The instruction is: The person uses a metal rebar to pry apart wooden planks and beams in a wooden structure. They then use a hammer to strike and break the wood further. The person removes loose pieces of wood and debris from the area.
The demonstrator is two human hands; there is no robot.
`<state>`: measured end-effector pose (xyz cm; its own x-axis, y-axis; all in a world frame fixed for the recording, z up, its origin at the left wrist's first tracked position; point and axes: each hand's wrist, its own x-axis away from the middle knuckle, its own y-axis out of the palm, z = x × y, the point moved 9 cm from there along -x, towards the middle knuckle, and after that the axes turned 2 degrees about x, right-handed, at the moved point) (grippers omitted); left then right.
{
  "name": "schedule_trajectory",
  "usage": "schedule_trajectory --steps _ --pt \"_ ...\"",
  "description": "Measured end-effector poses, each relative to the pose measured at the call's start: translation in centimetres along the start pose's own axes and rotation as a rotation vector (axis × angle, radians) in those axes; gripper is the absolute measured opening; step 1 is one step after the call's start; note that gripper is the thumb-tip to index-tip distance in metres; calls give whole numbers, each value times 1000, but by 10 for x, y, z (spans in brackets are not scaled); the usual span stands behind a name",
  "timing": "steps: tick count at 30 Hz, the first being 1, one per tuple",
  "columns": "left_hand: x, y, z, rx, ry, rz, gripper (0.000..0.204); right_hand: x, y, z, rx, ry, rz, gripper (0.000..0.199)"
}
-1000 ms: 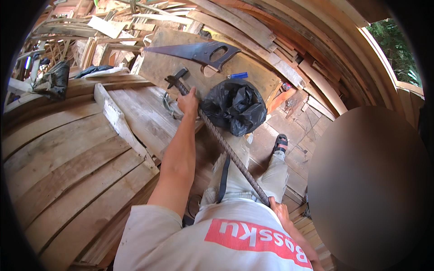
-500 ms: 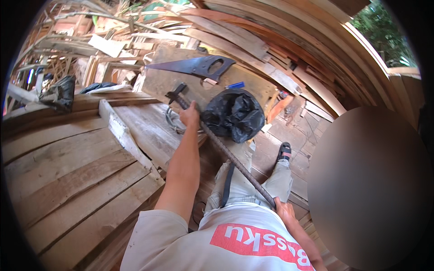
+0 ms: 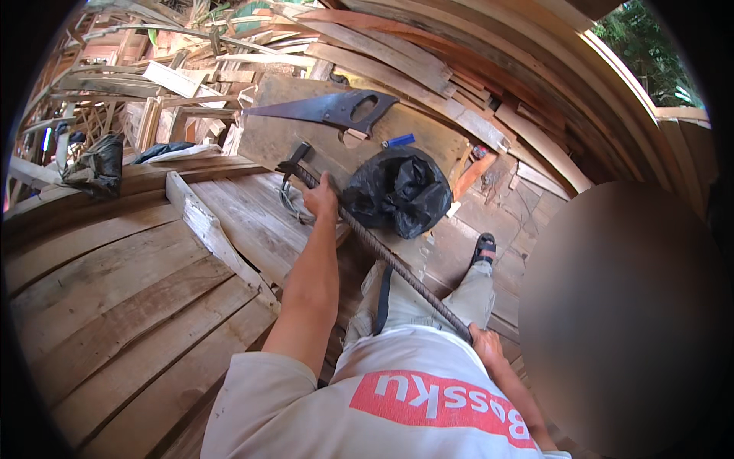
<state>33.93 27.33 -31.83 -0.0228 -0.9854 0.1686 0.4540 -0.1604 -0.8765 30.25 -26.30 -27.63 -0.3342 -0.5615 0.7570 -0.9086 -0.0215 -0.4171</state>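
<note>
A long ribbed steel bar [image 3: 413, 281] runs slantwise across the front of my body. Its far end carries a dark metal head with a jaw-like fork [image 3: 293, 159], over the wooden worktop [image 3: 267, 136]. My left hand [image 3: 321, 200] is wrapped round the bar just below that head. Near the bar's lower end, by my waist, my right hand [image 3: 487, 346] is closed on it. Close to the right of my left hand sits a bunched black plastic bag [image 3: 401, 195]. Beyond it lies a handsaw [image 3: 329, 109], with a small blue object [image 3: 398, 141] near its handle.
Loose boards and offcuts [image 3: 367, 47] are heaped past the worktop. A slatted wooden surface [image 3: 115, 306] spreads along my left, with a raised pale plank [image 3: 210, 229] at its edge. A blurred round patch hides the right side. My sandalled foot [image 3: 485, 249] is on the floor.
The bar's lower end and my right hand have shifted slightly to the right and upward. My left hand keeps its hold near the head.
</note>
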Motion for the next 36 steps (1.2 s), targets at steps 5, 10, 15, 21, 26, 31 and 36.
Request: schedule_trajectory --steps 5,10,15,21,26,31,36 --pt "5 4 19 10 -7 -19 69 1 -2 1 -22 44 -35 28" --pt "-6 14 1 77 33 -19 68 -2 -7 3 -27 32 -27 28" --pt "5 11 9 -1 -28 -20 68 1 2 6 -37 -4 5 28" --pt "-3 15 9 5 2 42 70 -15 -23 16 20 -39 62 29" --pt "2 10 16 -55 -33 24 70 -12 -25 12 50 37 4 27" --pt "7 9 13 -7 -43 18 69 -11 -15 21 7 78 -41 26" --pt "6 10 35 -24 -28 97 70 -37 -11 40 2 24 -38 30"
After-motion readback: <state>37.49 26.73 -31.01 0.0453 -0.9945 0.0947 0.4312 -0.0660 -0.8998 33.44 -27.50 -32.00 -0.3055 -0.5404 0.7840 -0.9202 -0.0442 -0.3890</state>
